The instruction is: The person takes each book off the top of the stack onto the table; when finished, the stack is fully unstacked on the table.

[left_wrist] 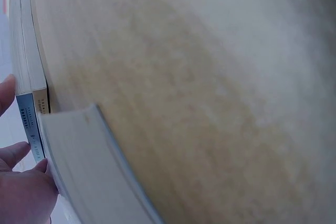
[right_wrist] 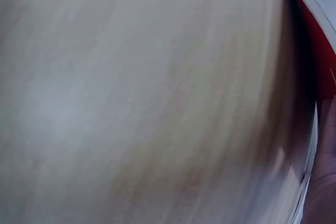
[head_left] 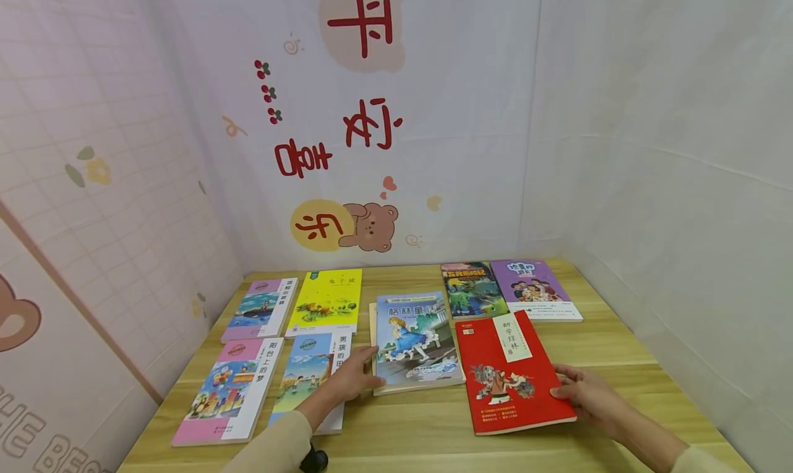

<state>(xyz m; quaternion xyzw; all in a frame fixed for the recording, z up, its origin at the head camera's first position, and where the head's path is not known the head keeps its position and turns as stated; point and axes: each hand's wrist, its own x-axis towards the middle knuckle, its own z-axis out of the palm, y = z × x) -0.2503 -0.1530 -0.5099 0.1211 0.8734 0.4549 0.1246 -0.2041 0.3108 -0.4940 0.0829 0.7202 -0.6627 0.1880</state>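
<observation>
My right hand grips a red book by its right edge, thumb on the cover and fingers underneath. In the right wrist view, a dark gap shows under the red book. My left hand touches the left side of a blue-covered book with a girl in a blue dress on it. That book lies on another book, whose pale edge sticks out at the left. In the left wrist view, fingers of the left hand rest against the two stacked spines.
Left of the stack lie a book with a field picture, a pink city book, a pink sea book and a yellow book. Behind the red book are a green jungle book and a purple book. Cloth walls surround the wooden table.
</observation>
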